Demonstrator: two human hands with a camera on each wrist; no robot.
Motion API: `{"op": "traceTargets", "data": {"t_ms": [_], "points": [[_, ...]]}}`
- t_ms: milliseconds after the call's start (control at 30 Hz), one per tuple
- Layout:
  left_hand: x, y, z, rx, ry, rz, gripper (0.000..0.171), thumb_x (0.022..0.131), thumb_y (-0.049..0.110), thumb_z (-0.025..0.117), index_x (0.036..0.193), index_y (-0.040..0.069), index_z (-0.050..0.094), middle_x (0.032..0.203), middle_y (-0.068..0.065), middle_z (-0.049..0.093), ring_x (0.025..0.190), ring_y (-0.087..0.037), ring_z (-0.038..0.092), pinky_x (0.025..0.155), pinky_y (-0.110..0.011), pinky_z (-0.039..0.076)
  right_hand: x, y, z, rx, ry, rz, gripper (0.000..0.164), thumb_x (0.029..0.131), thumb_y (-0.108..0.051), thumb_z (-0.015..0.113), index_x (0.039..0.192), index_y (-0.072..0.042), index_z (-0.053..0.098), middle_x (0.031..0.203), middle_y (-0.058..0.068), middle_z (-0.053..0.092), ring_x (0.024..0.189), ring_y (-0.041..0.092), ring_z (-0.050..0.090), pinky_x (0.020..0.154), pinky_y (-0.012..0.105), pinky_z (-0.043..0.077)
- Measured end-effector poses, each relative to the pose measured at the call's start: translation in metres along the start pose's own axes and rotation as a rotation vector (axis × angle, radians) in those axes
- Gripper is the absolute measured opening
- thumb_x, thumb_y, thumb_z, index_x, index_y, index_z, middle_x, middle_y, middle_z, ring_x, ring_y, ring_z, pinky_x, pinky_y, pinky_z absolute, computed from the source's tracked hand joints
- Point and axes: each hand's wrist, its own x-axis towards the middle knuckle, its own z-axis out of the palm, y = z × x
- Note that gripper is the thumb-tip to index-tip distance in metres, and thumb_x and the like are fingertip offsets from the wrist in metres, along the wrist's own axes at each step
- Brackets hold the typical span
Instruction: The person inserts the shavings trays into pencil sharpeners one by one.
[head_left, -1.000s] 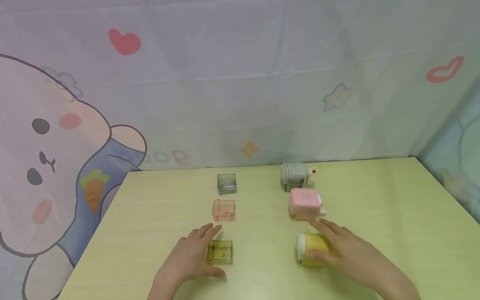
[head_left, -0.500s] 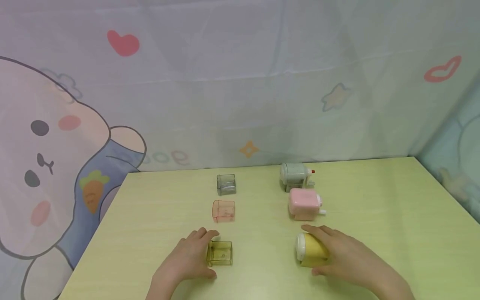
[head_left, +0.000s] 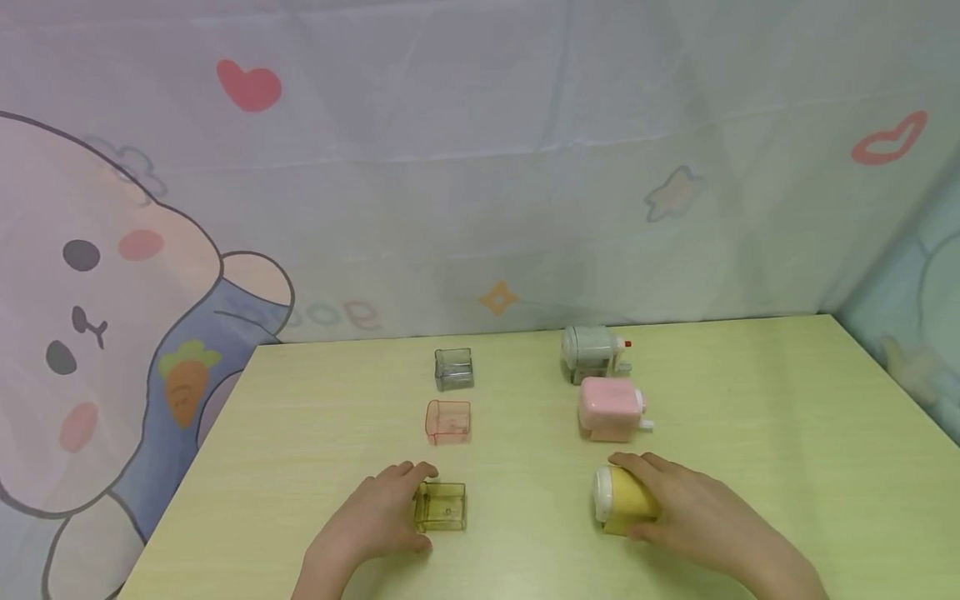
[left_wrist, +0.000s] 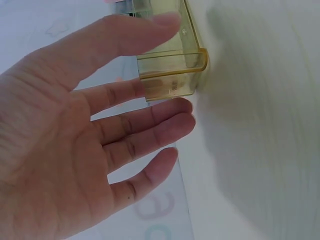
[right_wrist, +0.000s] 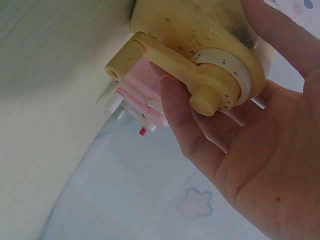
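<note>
My left hand point(head_left: 375, 517) is spread around the left end of a see-through yellow shavings drawer point(head_left: 442, 506), thumb on the near side and fingers on the far side. In the left wrist view the thumb overlaps the drawer point(left_wrist: 172, 62) and the lower fingers are extended. My right hand point(head_left: 693, 517) curls its fingers and thumb round the yellow hand-crank pencil sharpener point(head_left: 630, 497), which lies with its white end facing left. The right wrist view shows the sharpener's crank handle point(right_wrist: 172, 62) beside the palm.
Behind the left hand are a see-through pink drawer point(head_left: 448, 422) and a grey one point(head_left: 453, 369). A pink pencil sharpener point(head_left: 611, 408) and a grey sharpener point(head_left: 591, 350) stand beyond the right hand. A printed cloth point(head_left: 420, 208) hangs along the table's back edge.
The right hand has closed in on the yellow sharpener, its thumb dropping from the front face to the near side. The left fingers and thumb have drawn back slightly toward the drawer's left end.
</note>
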Motion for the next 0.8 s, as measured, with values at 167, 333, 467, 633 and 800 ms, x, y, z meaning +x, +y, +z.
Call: {"op": "traceTargets", "data": {"t_ms": [167,333,467,633,800], "points": [[0.0008,-0.0004,0.0007,-0.001,-0.014,-0.010,0.063,0.056,0.023,0.077,0.113,0.012,0.053,0.099,-0.001,0.059,0.086,-0.016,0.049,0.079,-0.045,0.045,-0.0001,0.0006,0.0009,-0.009,0.003,-0.015,0.062,0.064,-0.027,0.077,0.118,-0.013,0.051,0.098,0.005,0.061,0.077,0.013,0.053,0.066,0.040,0.051],[0.0009,0.0000,0.0003,0.001,-0.019,-0.008,0.057,0.057,0.022,0.077,0.108,0.011,0.055,0.095,0.000,0.058,0.086,-0.016,0.049,0.078,-0.046,0.046,-0.0006,0.0013,0.0020,-0.008,0.009,-0.038,0.059,0.065,-0.024,0.077,0.116,-0.012,0.051,0.096,0.004,0.061,0.078,0.013,0.053,0.067,0.040,0.052],[0.0017,-0.0010,0.0010,-0.003,-0.012,-0.005,0.051,0.057,0.016,0.073,0.105,0.010,0.056,0.092,0.002,0.057,0.085,-0.016,0.049,0.077,-0.045,0.046,-0.0008,0.0017,0.0027,0.004,0.012,-0.047,0.059,0.065,-0.022,0.077,0.116,-0.012,0.051,0.097,0.005,0.061,0.078,0.012,0.053,0.067,0.040,0.052],[0.0037,-0.0031,0.0033,-0.011,0.003,0.018,0.044,0.059,0.012,0.071,0.101,0.009,0.057,0.090,0.002,0.057,0.081,-0.015,0.050,0.075,-0.040,0.049,-0.0008,0.0020,0.0035,0.007,0.017,-0.058,0.058,0.064,-0.020,0.077,0.115,-0.010,0.051,0.095,0.004,0.060,0.078,0.012,0.052,0.066,0.039,0.052],[0.0047,-0.0033,0.0038,-0.024,0.010,0.033,0.041,0.060,0.012,0.073,0.098,0.008,0.058,0.089,0.001,0.057,0.080,-0.014,0.050,0.074,-0.037,0.050,0.0009,0.0026,0.0036,-0.003,0.027,-0.080,0.058,0.063,-0.019,0.078,0.114,-0.008,0.052,0.095,0.007,0.061,0.078,0.014,0.054,0.066,0.041,0.052]]}}
